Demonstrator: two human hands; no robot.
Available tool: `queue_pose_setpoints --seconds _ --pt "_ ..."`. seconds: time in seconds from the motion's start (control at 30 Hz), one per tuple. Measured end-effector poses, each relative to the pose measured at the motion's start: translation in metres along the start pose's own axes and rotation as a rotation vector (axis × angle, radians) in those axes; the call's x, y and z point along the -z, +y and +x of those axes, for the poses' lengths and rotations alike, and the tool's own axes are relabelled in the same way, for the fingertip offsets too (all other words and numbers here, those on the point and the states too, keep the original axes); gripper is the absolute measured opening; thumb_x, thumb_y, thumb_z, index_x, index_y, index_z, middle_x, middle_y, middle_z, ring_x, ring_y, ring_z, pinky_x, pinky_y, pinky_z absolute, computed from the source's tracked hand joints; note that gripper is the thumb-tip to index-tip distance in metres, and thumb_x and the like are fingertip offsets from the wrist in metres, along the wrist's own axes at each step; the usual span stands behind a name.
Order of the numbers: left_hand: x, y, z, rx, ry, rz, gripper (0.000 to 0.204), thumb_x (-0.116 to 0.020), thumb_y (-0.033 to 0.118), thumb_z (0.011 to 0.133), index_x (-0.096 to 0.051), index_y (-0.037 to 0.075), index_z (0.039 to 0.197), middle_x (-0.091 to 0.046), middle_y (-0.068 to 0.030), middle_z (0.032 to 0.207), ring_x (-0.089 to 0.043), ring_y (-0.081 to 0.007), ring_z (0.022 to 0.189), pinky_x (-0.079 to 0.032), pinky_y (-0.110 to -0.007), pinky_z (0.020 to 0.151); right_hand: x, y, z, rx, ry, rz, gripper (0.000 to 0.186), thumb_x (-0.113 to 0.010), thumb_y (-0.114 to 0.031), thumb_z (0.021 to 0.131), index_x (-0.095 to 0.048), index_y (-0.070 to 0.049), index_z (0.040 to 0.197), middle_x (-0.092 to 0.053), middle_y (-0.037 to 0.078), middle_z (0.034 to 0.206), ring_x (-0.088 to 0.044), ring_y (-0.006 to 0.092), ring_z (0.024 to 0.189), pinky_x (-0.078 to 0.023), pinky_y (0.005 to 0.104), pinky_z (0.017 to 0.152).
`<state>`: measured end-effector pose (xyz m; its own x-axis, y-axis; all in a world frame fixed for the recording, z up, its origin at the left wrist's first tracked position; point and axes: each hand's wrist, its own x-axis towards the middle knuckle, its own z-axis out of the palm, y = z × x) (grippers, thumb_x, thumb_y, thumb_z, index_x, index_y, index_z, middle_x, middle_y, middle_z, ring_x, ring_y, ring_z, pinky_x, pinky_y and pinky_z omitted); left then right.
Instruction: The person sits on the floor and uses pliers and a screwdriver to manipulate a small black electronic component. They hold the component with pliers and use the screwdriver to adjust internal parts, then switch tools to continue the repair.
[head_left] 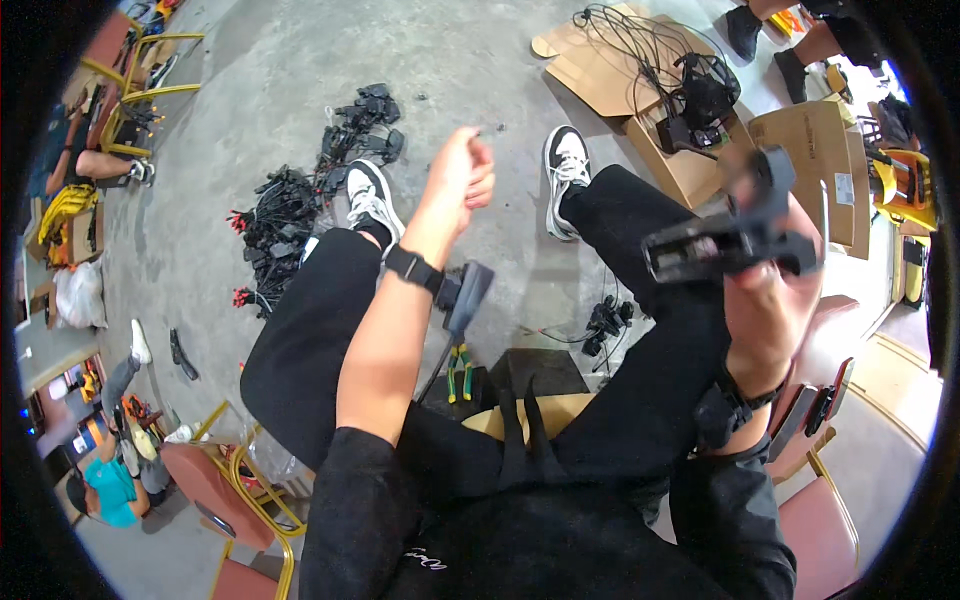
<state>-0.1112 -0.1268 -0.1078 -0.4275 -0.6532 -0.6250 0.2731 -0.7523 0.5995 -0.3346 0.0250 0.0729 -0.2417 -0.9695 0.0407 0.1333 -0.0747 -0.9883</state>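
My left hand [463,175] is raised over the floor, fingers curled; I cannot make out anything in them. My right hand [768,285] grips a black plastic device [712,245], partly blurred, at the right above my leg. Below my left wrist a black box-shaped piece [468,298] with a cable hangs or rests; its support is unclear. Green-and-yellow pliers [460,372] lie lower, between my legs, by a dark block [540,372]. Piles of black connectors with red-tipped wires [275,235] lie beside my left foot, and a smaller black cable bundle [605,325] lies near my right leg.
An open cardboard box with cables [678,160] and an upright carton [800,125] stand at right front. Another person's legs [800,50] are beyond them. A person in a teal shirt [110,485] is at left. Chairs [200,480] flank me on the concrete floor [460,70].
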Motion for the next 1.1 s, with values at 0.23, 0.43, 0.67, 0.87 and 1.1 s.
queue_pose_setpoints --seconds 0.23,0.43,0.67,0.87,1.1 --pt "0.179 -0.172 0.133 0.209 0.419 0.575 0.021 -0.046 0.024 0.088 -0.054 0.005 0.083 -0.053 -0.0053 0.064 -0.049 -0.0192 0.052 -0.039 -0.032 0.049 0.028 0.005 -0.010 -0.046 0.036 -0.454 0.059 -0.094 -0.014 0.056 -0.060 0.003 0.102 -0.066 0.008 0.089 -0.064 0.0135 0.072 -0.050 0.0238 0.067" --pt "0.133 -0.203 0.169 -0.025 0.213 1.681 0.030 -0.053 0.027 0.093 -0.050 0.000 0.106 -0.068 -0.0249 0.089 -0.068 -0.0404 0.084 -0.054 -0.050 0.073 0.052 0.011 -0.006 -0.058 -0.051 -0.717 0.051 -0.094 -0.020 0.056 -0.061 -0.002 0.090 -0.063 0.005 0.072 -0.058 0.0123 0.058 -0.042 0.0244 0.053" --pt "0.125 -0.201 0.189 -0.055 0.168 1.765 0.037 -0.055 0.032 0.095 -0.046 -0.001 0.109 -0.068 -0.0220 0.086 -0.068 -0.0384 0.084 -0.055 -0.049 0.071 0.076 0.003 0.017 -0.099 -0.421 -0.670 0.047 -0.089 -0.028 0.060 -0.058 -0.004 0.085 -0.053 0.005 0.062 -0.049 0.0186 0.048 -0.033 0.0301 0.045" --pt "0.130 -0.217 0.202 -0.119 0.095 1.822 0.029 -0.052 0.025 0.096 -0.047 0.000 0.111 -0.068 -0.0222 0.087 -0.068 -0.0381 0.085 -0.055 -0.048 0.071 0.065 -0.002 0.022 -0.204 -0.358 -0.794 0.046 -0.092 -0.026 0.057 -0.060 -0.005 0.083 -0.055 0.005 0.062 -0.052 0.0194 0.050 -0.036 0.0301 0.048" --pt "0.140 -0.211 0.188 0.012 0.274 0.732 0.021 -0.046 0.024 0.094 -0.050 0.003 0.096 -0.066 -0.0186 0.081 -0.068 -0.0316 0.074 -0.055 -0.041 0.064 0.032 0.010 0.004 -0.055 -0.057 -0.961 0.046 -0.092 -0.012 0.049 -0.067 -0.005 0.086 -0.059 0.002 0.071 -0.053 0.0114 0.057 -0.039 0.0225 0.054"
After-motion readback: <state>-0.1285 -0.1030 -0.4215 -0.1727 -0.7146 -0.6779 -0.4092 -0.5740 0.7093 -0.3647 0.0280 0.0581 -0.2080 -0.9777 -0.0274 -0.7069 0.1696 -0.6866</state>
